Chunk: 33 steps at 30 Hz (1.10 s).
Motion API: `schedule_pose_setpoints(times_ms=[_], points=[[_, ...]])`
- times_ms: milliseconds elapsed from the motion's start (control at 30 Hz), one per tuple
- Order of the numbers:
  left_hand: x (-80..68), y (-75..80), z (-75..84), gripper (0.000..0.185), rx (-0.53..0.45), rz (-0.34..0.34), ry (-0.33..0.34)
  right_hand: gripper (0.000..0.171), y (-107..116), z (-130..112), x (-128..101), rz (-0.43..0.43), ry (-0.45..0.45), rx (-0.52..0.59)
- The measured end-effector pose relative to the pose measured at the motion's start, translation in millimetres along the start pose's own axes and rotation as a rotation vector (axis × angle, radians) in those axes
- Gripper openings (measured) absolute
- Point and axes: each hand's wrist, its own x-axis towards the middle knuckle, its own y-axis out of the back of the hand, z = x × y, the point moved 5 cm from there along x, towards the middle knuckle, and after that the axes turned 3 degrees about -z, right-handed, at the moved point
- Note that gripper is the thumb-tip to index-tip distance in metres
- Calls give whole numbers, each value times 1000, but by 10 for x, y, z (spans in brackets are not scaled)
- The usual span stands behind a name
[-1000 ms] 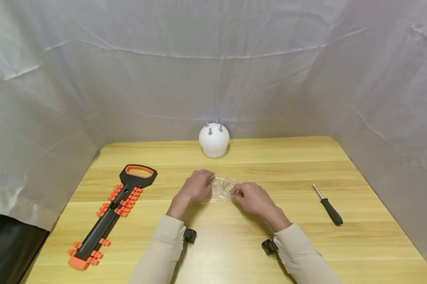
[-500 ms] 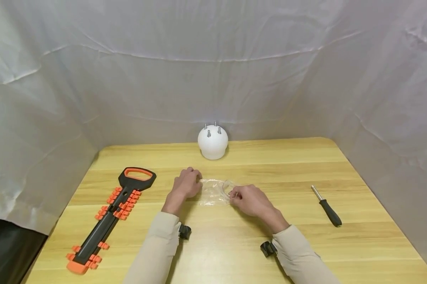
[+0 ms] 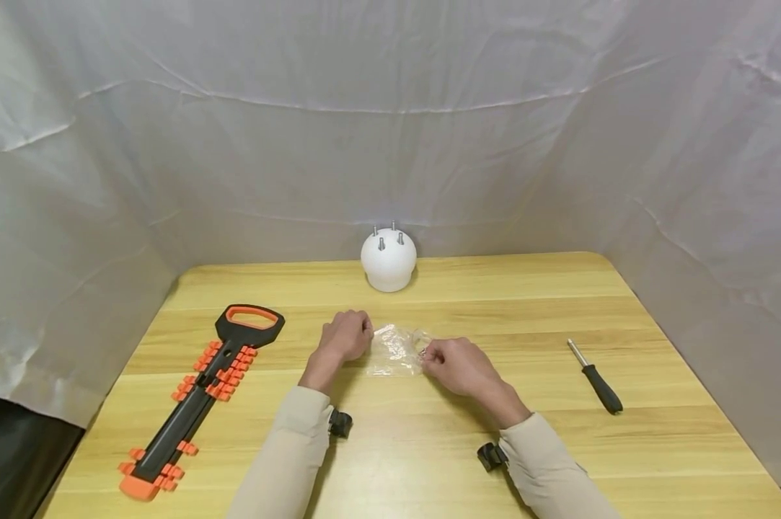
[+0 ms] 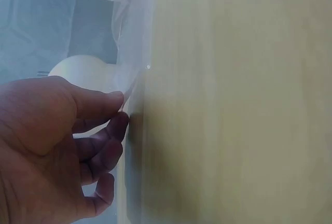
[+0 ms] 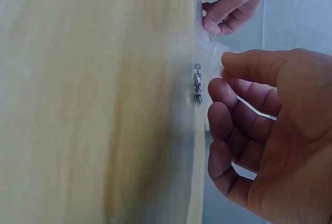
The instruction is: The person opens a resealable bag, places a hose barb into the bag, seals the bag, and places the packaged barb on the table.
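A clear plastic bag (image 3: pixel 391 353) stretches between both hands just over the wooden table. My left hand (image 3: pixel 347 336) pinches its left end between thumb and forefinger; the left wrist view shows the thin film at those fingertips. At the other end, my right hand (image 3: pixel 461 366) pinches the film between thumb and forefinger, its other fingers loosely curled. Several small shiny metal pieces of hardware (image 5: pixel 197 84) hang by the right fingertips in the right wrist view, seemingly inside the bag. Their exact kind is too small to tell.
A white rounded base (image 3: pixel 389 267) with several upright metal bolts stands at the table's back edge. On the left lies a long black bar (image 3: pixel 181 414) with orange clips and a loop handle. A black-handled screwdriver (image 3: pixel 601 388) lies to the right.
My left hand has moved left with its end of the bag, drawing the film out flatter and wider. The right hand has stayed almost in place.
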Motion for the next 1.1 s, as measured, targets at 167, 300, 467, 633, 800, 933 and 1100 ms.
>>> schedule_pose_setpoints(times_ms=[167,300,467,633,800,933,1100], points=[[-8,-14,-51,13,-60,-16,20,14,40,13,-33,16,-7,11],[-36,-24,-83,11,-97,-31,25,9,107,17,-56,26,-5,30],[-81,-9,-69,11,-99,-41,-4,6,180,44,-53,41,15,22],[-154,-1,-22,15,-70,-56,-44,7,177,122,-30,25,9,11],[-281,-1,43,17,-65,-77,-80,10,168,216,3,5,-11,8],[-395,-14,78,19,-57,-93,-77,14,178,260,69,-11,-12,5],[-535,-74,157,20,-59,-136,-104,15,206,280,164,-12,-7,-21]])
